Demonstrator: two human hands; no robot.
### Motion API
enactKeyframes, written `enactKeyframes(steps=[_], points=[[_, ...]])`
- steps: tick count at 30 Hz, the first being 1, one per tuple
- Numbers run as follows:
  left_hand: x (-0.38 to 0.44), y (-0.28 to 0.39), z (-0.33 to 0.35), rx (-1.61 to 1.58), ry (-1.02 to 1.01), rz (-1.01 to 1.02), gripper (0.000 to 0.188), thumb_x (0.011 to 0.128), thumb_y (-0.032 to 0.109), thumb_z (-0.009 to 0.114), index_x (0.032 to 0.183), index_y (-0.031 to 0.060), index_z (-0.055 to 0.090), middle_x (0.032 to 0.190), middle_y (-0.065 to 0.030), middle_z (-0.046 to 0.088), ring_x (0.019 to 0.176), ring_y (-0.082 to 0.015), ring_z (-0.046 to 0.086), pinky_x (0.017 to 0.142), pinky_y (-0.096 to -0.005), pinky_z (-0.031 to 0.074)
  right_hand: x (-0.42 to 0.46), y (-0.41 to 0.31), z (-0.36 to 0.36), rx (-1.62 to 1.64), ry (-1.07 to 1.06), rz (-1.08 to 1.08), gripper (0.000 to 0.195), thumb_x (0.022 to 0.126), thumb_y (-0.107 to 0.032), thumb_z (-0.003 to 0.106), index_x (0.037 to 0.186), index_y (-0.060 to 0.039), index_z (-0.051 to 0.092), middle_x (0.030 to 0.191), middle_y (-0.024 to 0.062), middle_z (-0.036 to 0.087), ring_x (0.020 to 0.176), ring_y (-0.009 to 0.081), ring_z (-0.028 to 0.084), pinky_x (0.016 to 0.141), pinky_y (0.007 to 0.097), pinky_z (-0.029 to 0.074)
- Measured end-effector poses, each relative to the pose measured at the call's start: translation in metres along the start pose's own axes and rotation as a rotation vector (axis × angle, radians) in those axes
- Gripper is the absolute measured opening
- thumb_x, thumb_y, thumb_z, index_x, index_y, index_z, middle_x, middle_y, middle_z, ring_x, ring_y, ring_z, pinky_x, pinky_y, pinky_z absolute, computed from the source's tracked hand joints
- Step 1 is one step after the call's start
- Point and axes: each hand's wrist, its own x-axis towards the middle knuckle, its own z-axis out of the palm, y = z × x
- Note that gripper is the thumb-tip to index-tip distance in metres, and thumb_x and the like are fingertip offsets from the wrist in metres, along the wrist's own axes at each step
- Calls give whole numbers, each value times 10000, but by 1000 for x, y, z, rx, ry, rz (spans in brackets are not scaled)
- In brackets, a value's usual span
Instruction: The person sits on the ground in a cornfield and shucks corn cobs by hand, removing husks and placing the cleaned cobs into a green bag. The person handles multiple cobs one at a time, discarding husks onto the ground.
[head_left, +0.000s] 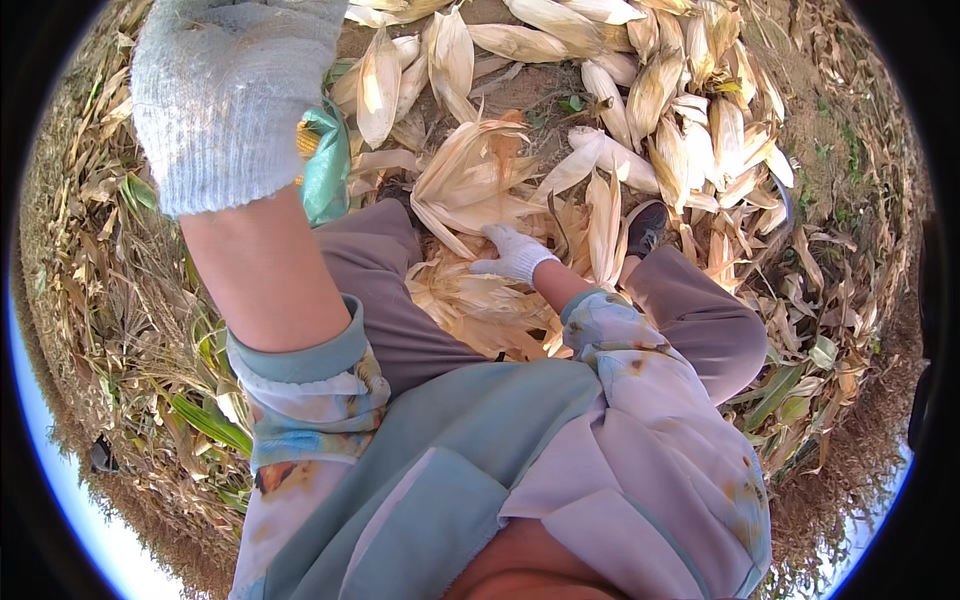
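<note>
My left hand (236, 90), in a white knitted work glove, is raised close to the camera at the upper left; its fingers run past the picture's top edge, so what it holds cannot be told. My right hand (512, 253), gloved alike, rests between my legs with thumb and fingers apart, at the edge of loose dry corn husks (480, 180). More peeled husks (487, 307) lie below it. Beyond them, unhusked ears of corn (525, 43) are heaped in an arc. Behind my left wrist a green plastic sack (328, 165) shows yellow corn cobs (307, 141) at its mouth.
My bent legs in brown trousers flank the husks, with a dark shoe (646, 227) by the right heap. More ears in husk (697, 142) lie at the upper right, beside a dark curved rim (786, 202). Dry corn stalks and leaves (112, 300) cover the ground on both sides.
</note>
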Motion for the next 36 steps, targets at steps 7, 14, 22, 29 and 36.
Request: enactKeyframes(steps=[7,14,22,29,36], points=[[16,6,7,-70,-131,-86,391,1124,230,357,1362,-29,526,1502,-229,527,1385,-351,517,1161,-637,389,38,120,-78,1218,674,396,577,1027,-450,608,1464,-76,553,1347,129,667,1194,289,662,1027,421,506],[11,-28,31,1,-121,-228,416,1114,262,420,1369,-50,526,1448,-232,567,1249,-357,609,1143,-599,442,67,173,-109,2335,774,496,685,1044,-501,569,1576,-126,356,1661,160,329,1525,371,315,1197,618,270],[20,-65,46,121,-99,-342,409,1108,251,451,1344,-65,561,1469,-235,568,1207,-345,625,1165,-553,425,137,219,-113,2440,883,504,523,968,-544,665,1354,-199,590,1359,52,647,1285,289,574,1120,513,399],[21,-84,47,169,-87,-395,404,1109,254,452,1343,-49,582,1441,-239,598,1211,-354,658,1163,-553,428,141,177,-131,2373,1095,484,455,979,-482,662,1214,-92,668,1134,91,731,985,245,681,940,369,527],[14,-86,51,101,-97,-410,388,1096,245,482,1272,-67,633,1352,-248,658,1177,-351,689,1160,-555,442,105,129,-88,2368,898,43,518,976,-332,710,1394,-73,546,1353,148,645,1207,313,647,1093,465,511]])
